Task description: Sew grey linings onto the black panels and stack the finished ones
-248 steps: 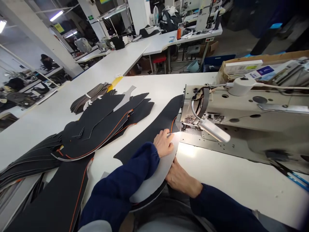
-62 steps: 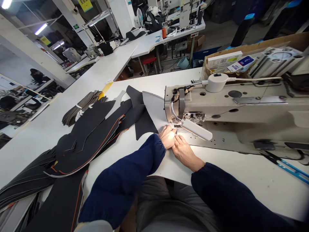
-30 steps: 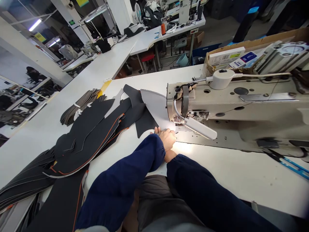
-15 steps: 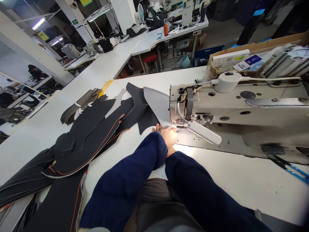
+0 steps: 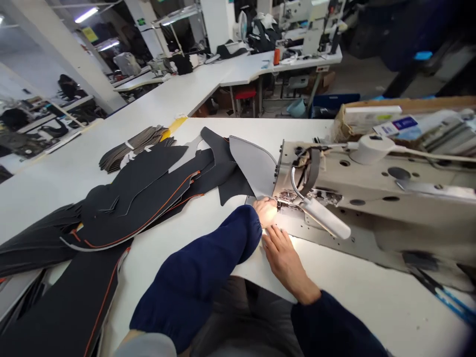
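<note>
My left hand (image 5: 266, 212) is closed at the sewing machine's needle area, under the lamp's glare. Its fingers are bent at the lower tip of a grey-backed fabric panel (image 5: 253, 161); the fingertips are partly hidden. Flat on the front edge of the machine bed and the white tabletop lies my right hand (image 5: 284, 255), fingers stretched out, holding nothing. The sewing machine (image 5: 372, 181) stands just right of both hands. Black fabric pieces (image 5: 148, 198) with orange edging are piled to the left, and the grey panel overlaps some of them.
A small white lamp (image 5: 327, 218) hangs in front of the machine head. Blue-handled scissors (image 5: 451, 302) lie at the right. Behind the machine stands a cardboard box (image 5: 344, 121) with packages. A tied stack of dark pieces (image 5: 132, 146) sits at the back left.
My right hand has come out from beneath the left forearm, moving right and toward me, and now lies flat. The left hand stays by the needle. The view has shifted slightly.
</note>
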Motion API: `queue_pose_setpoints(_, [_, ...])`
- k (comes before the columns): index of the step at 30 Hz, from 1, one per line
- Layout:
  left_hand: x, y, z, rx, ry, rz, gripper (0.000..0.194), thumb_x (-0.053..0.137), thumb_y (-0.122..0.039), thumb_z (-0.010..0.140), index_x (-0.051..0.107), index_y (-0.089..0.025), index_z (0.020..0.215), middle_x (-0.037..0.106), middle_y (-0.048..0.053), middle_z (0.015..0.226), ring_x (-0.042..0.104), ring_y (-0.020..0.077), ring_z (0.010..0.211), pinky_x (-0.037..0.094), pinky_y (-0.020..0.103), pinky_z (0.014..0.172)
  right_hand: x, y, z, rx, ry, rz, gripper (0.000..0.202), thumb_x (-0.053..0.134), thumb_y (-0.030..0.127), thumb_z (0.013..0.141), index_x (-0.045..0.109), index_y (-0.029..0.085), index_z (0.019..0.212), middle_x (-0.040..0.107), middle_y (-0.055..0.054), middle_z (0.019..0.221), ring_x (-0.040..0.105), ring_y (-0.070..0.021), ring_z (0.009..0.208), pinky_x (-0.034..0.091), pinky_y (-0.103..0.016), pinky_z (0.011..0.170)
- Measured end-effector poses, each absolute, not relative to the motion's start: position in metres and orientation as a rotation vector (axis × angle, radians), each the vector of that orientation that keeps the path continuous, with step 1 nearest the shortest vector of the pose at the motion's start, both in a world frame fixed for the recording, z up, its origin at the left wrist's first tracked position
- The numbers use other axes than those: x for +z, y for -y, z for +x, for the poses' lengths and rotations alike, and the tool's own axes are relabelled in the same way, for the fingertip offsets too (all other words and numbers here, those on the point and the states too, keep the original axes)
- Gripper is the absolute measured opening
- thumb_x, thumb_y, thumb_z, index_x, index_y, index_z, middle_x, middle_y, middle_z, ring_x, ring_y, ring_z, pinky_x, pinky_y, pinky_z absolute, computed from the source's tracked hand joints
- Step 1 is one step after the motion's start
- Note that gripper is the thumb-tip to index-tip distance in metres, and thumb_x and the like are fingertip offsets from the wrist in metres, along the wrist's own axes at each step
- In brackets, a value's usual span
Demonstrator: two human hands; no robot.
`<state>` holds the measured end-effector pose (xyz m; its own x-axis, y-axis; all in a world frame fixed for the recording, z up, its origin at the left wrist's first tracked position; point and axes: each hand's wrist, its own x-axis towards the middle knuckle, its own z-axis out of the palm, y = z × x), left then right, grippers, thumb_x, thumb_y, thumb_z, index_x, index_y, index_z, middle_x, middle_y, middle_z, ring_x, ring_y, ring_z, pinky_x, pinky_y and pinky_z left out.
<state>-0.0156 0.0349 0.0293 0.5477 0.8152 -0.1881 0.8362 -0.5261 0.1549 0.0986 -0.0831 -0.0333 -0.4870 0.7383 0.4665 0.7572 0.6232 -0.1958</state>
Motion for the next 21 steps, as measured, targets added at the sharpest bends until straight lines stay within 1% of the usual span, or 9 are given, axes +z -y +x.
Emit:
queue_pose_setpoints(3, [0.029,-0.032,-0.013,-0.063,-1.357,2.575,0.023,0.055,-0.016,0.08,0.064,-0.011,0.1,0.061,0.015,0.107,0.053,0.0267,0.106,0.048,0.034,0.081,-0.044,0.084,0.114,-0.095,2.237,-1.127,0.029,0.041,0.013,0.093,0.055,0.013,0.118,0.053,-0.018,0.134,0.04,-0.0335,0.132,0.042,-0.058,0.101])
queue_pose_setpoints(6, [0.03,-0.035,-0.011,-0.004,-1.323,2.595,0.019,0.062,-0.022,0.076,0.068,-0.013,0.091,0.062,0.014,0.105,0.053,0.0275,0.104,0.05,0.035,0.074,-0.055,0.075,0.12,-0.112,2.218,-1.039,0.03,0.041,0.017,0.093,0.056,0.017,0.119,0.057,-0.016,0.13,0.046,-0.0337,0.128,0.045,-0.059,0.098])
queue_pose_setpoints(8, [0.029,-0.037,-0.01,0.031,-1.317,2.608,0.019,0.063,-0.026,0.076,0.07,-0.013,0.088,0.062,0.016,0.105,0.054,0.0283,0.103,0.05,0.036,0.072,-0.059,0.068,0.122,-0.083,2.235,-1.025,0.029,0.04,0.02,0.093,0.058,0.02,0.117,0.057,-0.014,0.13,0.05,-0.0333,0.125,0.046,-0.059,0.097])
queue_pose_setpoints(12, [0.025,-0.038,-0.01,0.095,-1.314,2.642,0.019,0.057,-0.023,0.079,0.071,-0.012,0.085,0.061,0.02,0.105,0.054,0.0304,0.103,0.05,0.04,0.071,-0.056,0.064,0.126,0.006,2.231,-1.054,0.029,0.04,0.025,0.094,0.061,0.022,0.114,0.057,-0.012,0.132,0.053,-0.0318,0.121,0.047,-0.058,0.098])
queue_pose_setpoints(15, [0.022,-0.035,-0.009,0.143,-1.311,2.676,0.025,0.048,-0.019,0.083,0.072,-0.013,0.084,0.06,0.023,0.105,0.053,0.0326,0.106,0.048,0.046,0.076,-0.052,0.067,0.13,0.061,2.203,-1.051,0.03,0.042,0.029,0.093,0.062,0.022,0.114,0.057,-0.011,0.132,0.054,-0.0316,0.12,0.047,-0.057,0.099])
queue_pose_setpoints(17, [0.02,-0.033,-0.008,0.155,-1.333,2.685,0.028,0.045,-0.018,0.083,0.073,-0.014,0.083,0.06,0.024,0.106,0.053,0.0338,0.107,0.046,0.05,0.078,-0.051,0.069,0.134,0.138,2.17,-1.082,0.03,0.046,0.031,0.092,0.062,0.023,0.116,0.057,-0.01,0.131,0.055,-0.0313,0.118,0.048,-0.055,0.1])
queue_pose_setpoints(19, [0.019,-0.032,-0.006,0.162,-1.368,2.693,0.027,0.046,-0.017,0.082,0.073,-0.018,0.079,0.061,0.022,0.106,0.055,0.0333,0.106,0.046,0.052,0.075,-0.053,0.07,0.141,0.252,2.101,-1.137,0.034,0.049,0.034,0.09,0.06,0.024,0.12,0.055,-0.008,0.135,0.055,-0.0306,0.118,0.047,-0.05,0.101])
queue_pose_setpoints(21, [0.019,-0.037,-0.005,0.163,-1.403,2.715,0.026,0.047,-0.017,0.081,0.072,-0.023,0.076,0.062,0.02,0.106,0.057,0.0322,0.105,0.046,0.05,0.069,-0.057,0.067,0.149,0.359,1.988,-1.194,0.04,0.05,0.038,0.089,0.056,0.027,0.126,0.049,-0.006,0.141,0.052,-0.0312,0.121,0.045,-0.047,0.104])
